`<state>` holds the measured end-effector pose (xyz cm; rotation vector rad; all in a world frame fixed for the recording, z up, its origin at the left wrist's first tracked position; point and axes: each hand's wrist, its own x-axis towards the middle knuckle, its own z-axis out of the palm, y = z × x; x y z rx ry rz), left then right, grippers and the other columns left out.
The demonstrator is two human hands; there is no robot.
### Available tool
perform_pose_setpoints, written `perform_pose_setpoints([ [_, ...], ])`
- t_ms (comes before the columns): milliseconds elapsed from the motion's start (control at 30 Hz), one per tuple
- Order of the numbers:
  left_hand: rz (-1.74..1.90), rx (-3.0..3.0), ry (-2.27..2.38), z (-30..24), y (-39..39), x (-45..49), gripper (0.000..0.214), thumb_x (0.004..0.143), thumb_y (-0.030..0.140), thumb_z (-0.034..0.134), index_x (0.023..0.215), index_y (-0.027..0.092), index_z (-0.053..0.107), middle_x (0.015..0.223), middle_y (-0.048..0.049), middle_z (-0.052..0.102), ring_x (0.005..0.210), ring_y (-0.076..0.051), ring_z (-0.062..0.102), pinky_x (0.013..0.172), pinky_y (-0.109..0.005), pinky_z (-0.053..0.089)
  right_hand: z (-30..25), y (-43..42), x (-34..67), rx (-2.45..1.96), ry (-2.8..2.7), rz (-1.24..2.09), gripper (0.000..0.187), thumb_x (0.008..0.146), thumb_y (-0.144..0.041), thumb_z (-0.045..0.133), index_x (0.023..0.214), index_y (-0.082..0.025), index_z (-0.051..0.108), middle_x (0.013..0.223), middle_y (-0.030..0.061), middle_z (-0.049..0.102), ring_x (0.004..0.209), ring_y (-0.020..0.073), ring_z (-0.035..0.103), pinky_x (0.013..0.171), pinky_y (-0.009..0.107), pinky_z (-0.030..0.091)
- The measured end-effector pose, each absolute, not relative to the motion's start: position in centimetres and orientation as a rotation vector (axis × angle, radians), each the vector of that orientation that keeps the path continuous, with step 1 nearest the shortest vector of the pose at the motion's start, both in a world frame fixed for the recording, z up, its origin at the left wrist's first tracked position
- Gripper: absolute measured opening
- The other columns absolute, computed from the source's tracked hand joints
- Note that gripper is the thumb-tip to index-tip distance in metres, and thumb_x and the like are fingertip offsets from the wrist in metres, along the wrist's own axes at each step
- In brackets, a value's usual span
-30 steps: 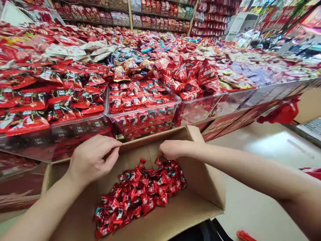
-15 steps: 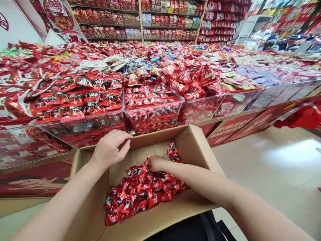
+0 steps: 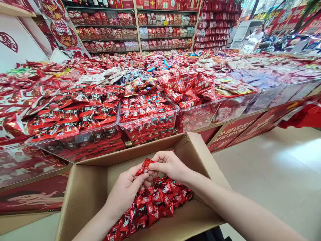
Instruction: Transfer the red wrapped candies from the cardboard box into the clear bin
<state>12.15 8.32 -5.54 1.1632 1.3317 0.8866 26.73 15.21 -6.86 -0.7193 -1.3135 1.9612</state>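
Note:
A small red wrapped candy (image 3: 145, 167) is pinched between my two hands above an open cardboard box (image 3: 85, 187). My left hand (image 3: 130, 184) grips its left end with thumb and fingers. On the other end, my right hand (image 3: 167, 164) closes with the thumb on top. Whether more candies are hidden behind my fingers, I cannot tell. Beneath the hands, a pile of the same red wrapped candies (image 3: 160, 202) covers part of the box floor. Just beyond the box stands a clear bin (image 3: 150, 124) with similar candies laid in rows.
More clear bins of wrapped sweets (image 3: 72, 115) line the display to the left and right. Shelves of red packages (image 3: 107, 32) rise at the back. Tiled floor (image 3: 265, 160) lies at right, and a person (image 3: 258, 33) is at the far right.
My right hand has risen from the candy pile, and my left hand has come down to meet it. Both now hold a candy. The view has tilted up slightly.

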Motion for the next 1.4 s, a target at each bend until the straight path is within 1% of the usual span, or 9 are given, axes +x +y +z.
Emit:
perform_pose_setpoints([
  [167,1.055,0.724,1.143,-3.7,8.2,12.6,0.051,0.071,0.019,0.061,0.12,0.025,0.046,0.083,-0.001,0.067,0.07,-0.014,0.06,0.063,-0.024,0.047,-6.9,14.2,27.8,-0.506,-1.713,1.221,0.01,0.074,-0.014,0.056,0.079,-0.017,0.064,0.085,0.0051,0.067,0.078,0.0135,0.062,0.07,0.027,0.049],
  [300,1.116,0.588,1.114,-3.1,8.2,13.1,0.032,0.077,0.026,0.055,0.108,0.019,0.055,0.096,-0.0048,0.063,0.078,-0.013,0.057,0.069,-0.024,0.047,-6.6,13.7,28.8,-0.329,-1.992,0.732,0.023,0.076,-0.004,0.047,0.088,-0.018,0.062,0.1,0.0091,0.062,0.093,0.0145,0.055,0.079,0.03,0.046],
  [400,1.132,0.796,1.243,-3.5,8.4,13.2,0.038,0.076,0.023,0.058,0.112,0.025,0.048,0.094,-0.0007,0.062,0.078,-0.01,0.056,0.069,-0.018,0.046,-6.2,13.8,28.9,-0.477,-1.968,0.771,0.024,0.075,-0.004,0.045,0.088,-0.018,0.061,0.103,0.009,0.057,0.097,0.0159,0.051,0.082,0.033,0.043],
  [533,1.125,1.225,1.337,-4.3,8.5,12.8,0.047,0.078,0.02,0.053,0.12,0.032,0.036,0.097,0.0012,0.053,0.086,-0.011,0.056,0.081,-0.024,0.045,-5.6,14.3,28.4,-0.757,-1.766,1.411,0.025,0.076,-0.022,0.054,0.1,-0.016,0.054,0.089,0.0067,0.059,0.078,0.0143,0.056,0.07,0.03,0.047],
  [667,0.97,1.636,1.42,-5.2,8.2,12.4,0.056,0.083,0.021,0.043,0.129,0.041,0.017,0.114,-0.0031,0.04,0.074,-0.011,0.058,0.073,-0.03,0.051,-5.1,14.8,28.2,-0.76,-1.754,1.738,0.036,0.071,-0.027,0.061,0.104,-0.016,0.051,0.081,0.0026,0.059,0.071,0.0126,0.055,0.065,0.026,0.045],
  [833,1.002,1.882,1.423,-5.2,8.0,12.3,0.059,0.084,0.016,0.04,0.13,0.042,0.014,0.13,-0.0049,0.028,0.104,-0.02,0.053,0.078,-0.029,0.052,-4.4,15.2,28.2,-0.671,-1.839,1.698,0.046,0.07,-0.022,0.062,0.111,-0.021,0.041,0.083,0.0004,0.057,0.065,0.0086,0.05,0.058,0.022,0.042],
  [967,1.041,1.969,1.394,-3.8,8.4,12.3,0.058,0.082,0.015,0.043,0.13,0.039,0.019,0.131,-0.0055,0.029,0.089,-0.015,0.061,0.073,-0.022,0.054,-2.8,15.4,28.3,-0.672,-1.903,1.663,0.046,0.07,-0.019,0.061,0.111,-0.021,0.039,0.082,-0.0011,0.052,0.059,0.0059,0.045,0.052,0.018,0.038],
  [1167,0.941,2.559,1.578,-2.5,10.4,7.9,0.047,0.077,0.018,0.052,0.121,0.028,0.042,0.125,-0.0063,0.045,0.112,-0.023,0.047,0.092,-0.032,0.045,2.6,17.9,30.6,-0.682,-2.109,1.261,0.023,0.077,-0.021,0.053,0.1,-0.019,0.053,0.078,0.0005,0.055,0.058,0.0068,0.046,0.05,0.019,0.039],
  [1400,0.803,2.763,1.781,-6.3,12.6,0.5,0.038,0.074,0.023,0.054,0.112,0.029,0.054,0.108,-0.0031,0.064,0.097,-0.022,0.06,0.08,-0.031,0.052,7.1,25.5,31.9,-0.842,-2.127,0.712,0.013,0.076,-0.024,0.054,0.085,-0.016,0.058,0.08,0.0039,0.06,0.07,0.0118,0.054,0.063,0.025,0.044],
])
